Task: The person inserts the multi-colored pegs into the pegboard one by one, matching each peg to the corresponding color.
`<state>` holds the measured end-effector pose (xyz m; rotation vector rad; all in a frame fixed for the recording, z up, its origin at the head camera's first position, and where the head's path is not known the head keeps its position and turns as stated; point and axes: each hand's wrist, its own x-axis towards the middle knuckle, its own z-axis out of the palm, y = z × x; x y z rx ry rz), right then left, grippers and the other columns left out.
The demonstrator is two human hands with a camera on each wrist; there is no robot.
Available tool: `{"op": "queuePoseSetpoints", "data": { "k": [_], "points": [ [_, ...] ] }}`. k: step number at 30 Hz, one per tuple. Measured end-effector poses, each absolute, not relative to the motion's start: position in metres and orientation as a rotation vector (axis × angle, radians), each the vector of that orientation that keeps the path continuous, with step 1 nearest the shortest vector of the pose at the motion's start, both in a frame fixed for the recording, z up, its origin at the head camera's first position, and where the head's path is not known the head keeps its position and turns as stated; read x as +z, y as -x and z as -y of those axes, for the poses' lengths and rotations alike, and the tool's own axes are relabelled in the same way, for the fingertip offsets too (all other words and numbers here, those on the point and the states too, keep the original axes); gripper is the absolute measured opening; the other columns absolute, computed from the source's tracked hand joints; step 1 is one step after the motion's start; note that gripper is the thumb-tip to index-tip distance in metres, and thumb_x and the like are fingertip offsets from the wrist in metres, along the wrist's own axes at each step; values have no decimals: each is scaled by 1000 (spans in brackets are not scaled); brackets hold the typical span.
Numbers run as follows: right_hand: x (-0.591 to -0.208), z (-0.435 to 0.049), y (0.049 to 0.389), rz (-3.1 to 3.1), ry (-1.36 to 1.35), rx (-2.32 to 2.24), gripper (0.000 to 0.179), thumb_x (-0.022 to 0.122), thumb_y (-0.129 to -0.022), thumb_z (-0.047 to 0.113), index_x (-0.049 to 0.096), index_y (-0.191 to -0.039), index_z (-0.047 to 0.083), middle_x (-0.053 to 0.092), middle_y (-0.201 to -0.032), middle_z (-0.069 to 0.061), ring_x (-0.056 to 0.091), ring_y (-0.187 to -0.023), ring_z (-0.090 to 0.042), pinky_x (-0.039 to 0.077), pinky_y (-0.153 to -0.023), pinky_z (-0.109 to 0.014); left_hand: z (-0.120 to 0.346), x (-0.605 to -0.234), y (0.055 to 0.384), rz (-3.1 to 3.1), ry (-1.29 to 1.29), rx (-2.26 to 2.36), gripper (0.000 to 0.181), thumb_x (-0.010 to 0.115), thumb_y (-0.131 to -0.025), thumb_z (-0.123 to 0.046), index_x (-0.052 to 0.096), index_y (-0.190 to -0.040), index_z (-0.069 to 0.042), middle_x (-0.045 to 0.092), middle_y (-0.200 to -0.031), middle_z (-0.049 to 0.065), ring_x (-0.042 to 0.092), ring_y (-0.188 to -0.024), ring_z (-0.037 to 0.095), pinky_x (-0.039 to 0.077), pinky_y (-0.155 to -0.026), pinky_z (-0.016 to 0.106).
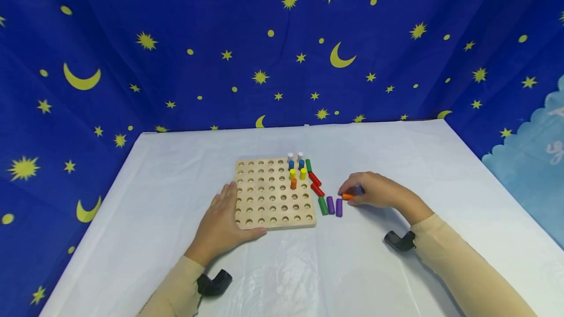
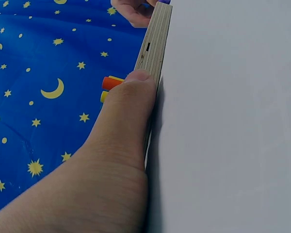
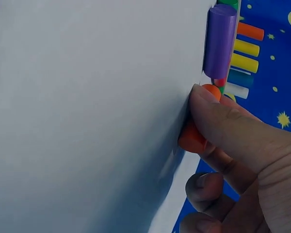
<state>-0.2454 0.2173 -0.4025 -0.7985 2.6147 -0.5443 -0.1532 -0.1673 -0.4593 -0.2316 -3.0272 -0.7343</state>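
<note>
The orange peg [image 1: 347, 196] is pinched in the right hand [image 1: 378, 190], right of the pegboard [image 1: 266, 203] that the spread left hand [image 1: 222, 224] touches; seven pegs [image 1: 293, 174] stand in holes, six others [image 1: 339, 207] lie loose on the desk [image 1: 176, 175].

Can see dk-blue cloth [image 1: 198, 13] w/ yel moons [image 1: 82, 84], stars [image 1: 289, 0] & dots [image 1: 373, 1] past far, L & R edges of wht tbl [image 1: 423, 160], plus lt-blue scalloped patch [image 1: 524, 160] w/ pale marks [image 1: 555, 149] beyond R edge.

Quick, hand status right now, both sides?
Left hand: open, against the pegboard edge.
Right hand: closed, pinching an orange peg.
</note>
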Motion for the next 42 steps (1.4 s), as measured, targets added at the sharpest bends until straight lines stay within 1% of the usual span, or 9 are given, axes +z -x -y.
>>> {"op": "queuePoseSetpoints", "data": {
  "k": [5, 11, 13, 18, 22, 27, 33, 42],
  "points": [
    [-404, -218, 246, -2618, 793, -604, 22, 76, -87, 16, 74, -108, 22, 70, -106, 5, 57, -94, -14, 52, -90, -41, 167, -459, 153, 3031, 227, -742, 148, 63, -57, -93, 9, -158, 2, 13, -166, 19, 13, -155, 34, 15, -126, 51],
    [-405, -216, 248, -2618, 778, -746, 22, 76, -87, 16, 72, -109, 21, 69, -104, 6, 57, -95, -16, 51, -88, -37, 166, -457, 153, 3030, 227, -739, 147, 65, -58, -90, 10, -158, 3, 14, -165, 20, 14, -154, 35, 15, -126, 50],
    [-405, -214, 249, -2616, 761, -794, 23, 77, -87, 16, 70, -108, 21, 67, -101, 6, 57, -91, -16, 52, -85, -34, 166, -457, 153, 3028, 228, -740, 147, 66, -58, -90, 10, -158, 3, 14, -165, 20, 14, -154, 35, 15, -126, 50],
    [-403, -205, 252, -2630, 761, -883, 25, 77, -86, 16, 67, -108, 19, 64, -95, 4, 53, -74, -17, 48, -67, -25, 166, -457, 153, 3024, 231, -738, 147, 65, -58, -90, 10, -157, 3, 14, -165, 20, 14, -154, 35, 16, -126, 51],
    [-399, -193, 253, -2636, 784, -969, 25, 79, -85, 17, 66, -107, 16, 65, -97, 2, 51, -69, -17, 46, -61, -24, 166, -457, 153, 3023, 229, -741, 147, 65, -58, -91, 10, -158, 3, 14, -165, 20, 14, -154, 35, 16, -126, 51],
    [-400, -174, 255, -2633, 772, -1057, 25, 81, -84, 21, 66, -103, 18, 65, -99, 2, 51, -67, -18, 46, -60, -24, 166, -457, 153, 3021, 229, -748, 147, 66, -58, -90, 10, -158, 2, 14, -166, 19, 14, -154, 35, 16, -126, 51],
    [-402, -154, 257, -2630, 752, -1095, 20, 81, -84, 22, 66, -98, 21, 68, -100, 4, 55, -79, -20, 49, -67, -27, 166, -458, 153, 3018, 234, -751, 147, 66, -58, -90, 9, -158, 2, 13, -166, 19, 14, -154, 34, 15, -126, 51],
    [-405, -136, 259, -2647, 758, -1054, 19, 81, -84, 23, 69, -99, 20, 70, -101, 5, 56, -76, -17, 50, -64, -28, 168, -459, 154, 3028, 232, -744, 148, 62, -57, -93, 9, -158, 2, 13, -166, 18, 14, -155, 34, 16, -126, 50]
  ]
}}
